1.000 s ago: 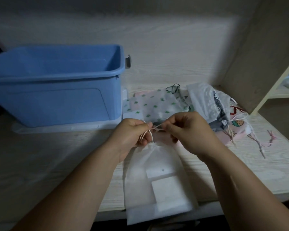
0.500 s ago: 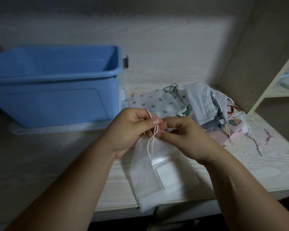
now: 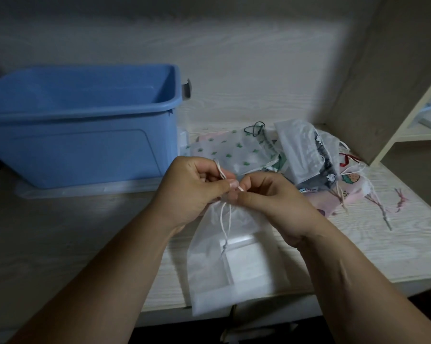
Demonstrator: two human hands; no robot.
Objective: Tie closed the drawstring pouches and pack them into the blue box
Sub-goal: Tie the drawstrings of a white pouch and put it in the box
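From the head view, your left hand [image 3: 193,188] and right hand [image 3: 269,204] meet over the gathered neck of the white pouch [image 3: 234,256], fingers curled tight, pinching its white drawstring [image 3: 225,219]. The pouch lies on the desk [image 3: 72,232], its bottom overhanging the front edge. The blue box [image 3: 80,125] stands back left; more pouches [image 3: 296,155] are heaped right of it.

No text, brand, number or sign can be read anywhere. Only pictures are printed on the pouches heaped to the right of the blue box [image 3: 80,135]: small green shapes on the green-patterned pouch [image 3: 236,151] nearest the box, and cartoon figures on the pink pouch [image 3: 346,192] farther right. Any lettering there is too small and blurred to be made out.
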